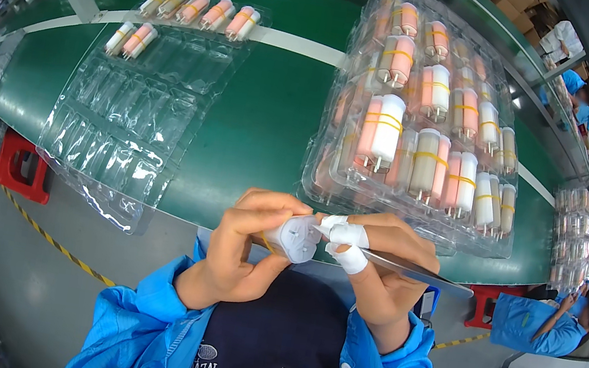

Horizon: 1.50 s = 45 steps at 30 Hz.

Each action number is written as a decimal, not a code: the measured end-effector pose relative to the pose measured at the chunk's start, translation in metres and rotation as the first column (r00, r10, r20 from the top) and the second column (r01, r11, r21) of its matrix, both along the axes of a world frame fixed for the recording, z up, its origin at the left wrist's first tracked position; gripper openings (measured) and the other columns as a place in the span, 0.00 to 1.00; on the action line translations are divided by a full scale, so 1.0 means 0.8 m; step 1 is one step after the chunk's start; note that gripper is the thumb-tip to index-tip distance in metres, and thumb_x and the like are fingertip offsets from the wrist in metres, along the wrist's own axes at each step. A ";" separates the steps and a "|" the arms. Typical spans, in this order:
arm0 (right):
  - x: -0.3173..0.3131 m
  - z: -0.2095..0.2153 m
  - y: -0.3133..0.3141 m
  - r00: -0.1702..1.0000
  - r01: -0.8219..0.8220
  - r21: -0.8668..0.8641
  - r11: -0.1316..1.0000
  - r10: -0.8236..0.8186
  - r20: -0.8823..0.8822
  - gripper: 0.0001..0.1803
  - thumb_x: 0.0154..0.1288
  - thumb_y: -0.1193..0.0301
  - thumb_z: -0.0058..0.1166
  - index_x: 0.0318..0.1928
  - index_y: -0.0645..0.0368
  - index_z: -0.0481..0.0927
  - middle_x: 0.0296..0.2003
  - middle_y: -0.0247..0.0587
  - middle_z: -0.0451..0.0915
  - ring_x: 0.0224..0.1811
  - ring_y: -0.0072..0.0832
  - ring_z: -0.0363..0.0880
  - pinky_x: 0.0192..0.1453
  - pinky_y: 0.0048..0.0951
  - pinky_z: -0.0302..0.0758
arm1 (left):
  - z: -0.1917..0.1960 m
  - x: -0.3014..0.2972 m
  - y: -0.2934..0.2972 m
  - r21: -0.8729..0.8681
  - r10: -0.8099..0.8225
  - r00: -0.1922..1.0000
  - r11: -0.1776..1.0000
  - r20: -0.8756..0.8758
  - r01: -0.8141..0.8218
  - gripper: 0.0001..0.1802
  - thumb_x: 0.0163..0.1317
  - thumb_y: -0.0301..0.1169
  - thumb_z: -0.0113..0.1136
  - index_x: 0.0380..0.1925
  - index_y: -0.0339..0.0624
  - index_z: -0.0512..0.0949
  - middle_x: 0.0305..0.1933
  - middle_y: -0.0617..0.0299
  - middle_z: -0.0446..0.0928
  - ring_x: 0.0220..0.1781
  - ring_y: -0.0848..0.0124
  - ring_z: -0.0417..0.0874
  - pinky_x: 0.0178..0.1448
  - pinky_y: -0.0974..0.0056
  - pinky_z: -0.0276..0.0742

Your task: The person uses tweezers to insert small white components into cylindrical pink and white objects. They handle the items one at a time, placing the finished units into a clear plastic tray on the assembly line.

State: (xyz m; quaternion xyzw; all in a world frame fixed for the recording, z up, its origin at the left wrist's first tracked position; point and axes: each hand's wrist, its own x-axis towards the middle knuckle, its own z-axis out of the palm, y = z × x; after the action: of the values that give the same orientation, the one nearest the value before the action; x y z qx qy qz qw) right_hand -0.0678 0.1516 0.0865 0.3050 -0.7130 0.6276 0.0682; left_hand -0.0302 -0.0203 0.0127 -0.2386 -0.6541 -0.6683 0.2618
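At 6 o'clock, left hand clamped on small white cylinder; right hand, taped fingers, pinches its end while gripping tweezers. Best keep cylinder steady, tweezer tip clear. Filled trays at 1 o'clock on green surface.

A green table carries a mostly empty clear blister tray with a few pink and white tubes along its far edge. Just right, stacked trays hold banded tube pairs. A red stool stands below.
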 end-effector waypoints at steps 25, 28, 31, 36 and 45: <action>0.003 0.005 -0.002 0.999 0.022 0.020 1.000 -0.021 -0.033 0.09 0.53 0.83 0.60 0.37 0.68 0.83 0.32 0.50 0.84 0.31 0.32 0.84 0.35 0.26 0.79 | 0.005 -0.008 -0.003 -0.186 0.117 0.980 0.972 -0.158 -0.146 0.34 0.45 0.12 0.63 0.55 0.37 0.66 0.52 0.42 0.75 0.47 0.53 0.79 0.50 0.56 0.75; -0.001 0.013 -0.003 0.999 0.018 0.086 0.996 -0.015 -0.034 0.08 0.53 0.84 0.58 0.35 0.67 0.82 0.29 0.48 0.82 0.27 0.31 0.82 0.30 0.26 0.76 | 0.010 -0.014 -0.010 -0.326 0.123 0.959 0.923 -0.255 -0.205 0.31 0.46 0.14 0.64 0.54 0.36 0.68 0.50 0.44 0.76 0.44 0.54 0.79 0.46 0.56 0.76; -0.009 0.024 0.000 1.000 -0.024 0.200 0.980 0.021 0.016 0.06 0.52 0.84 0.56 0.33 0.66 0.81 0.25 0.46 0.80 0.23 0.32 0.80 0.27 0.27 0.73 | 0.010 -0.021 -0.017 -0.453 0.072 0.935 0.860 -0.348 -0.234 0.25 0.51 0.19 0.64 0.51 0.35 0.71 0.48 0.45 0.77 0.43 0.55 0.80 0.44 0.57 0.75; -0.010 0.034 -0.002 0.997 -0.060 0.334 0.941 0.043 0.059 0.06 0.51 0.83 0.55 0.32 0.65 0.80 0.25 0.44 0.79 0.22 0.35 0.77 0.26 0.29 0.72 | 0.009 -0.019 -0.018 -0.499 0.049 0.910 0.823 -0.412 -0.270 0.20 0.55 0.23 0.61 0.49 0.36 0.73 0.47 0.46 0.78 0.43 0.56 0.80 0.43 0.56 0.75; 0.013 0.045 -0.014 0.987 0.160 -0.314 0.936 -0.159 0.028 0.10 0.54 0.73 0.64 0.36 0.65 0.82 0.32 0.50 0.84 0.36 0.39 0.85 0.40 0.33 0.83 | 0.052 -0.012 -0.039 0.281 -0.092 0.994 0.957 0.055 0.073 0.29 0.58 0.24 0.62 0.57 0.34 0.59 0.51 0.39 0.73 0.48 0.62 0.78 0.50 0.60 0.78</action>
State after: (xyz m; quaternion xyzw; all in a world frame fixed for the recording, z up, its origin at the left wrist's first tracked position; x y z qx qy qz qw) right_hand -0.0574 0.1403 0.1226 0.2308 -0.6261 0.7260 0.1660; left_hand -0.0402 -0.0513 0.0543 -0.2037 -0.5518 -0.7716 0.2422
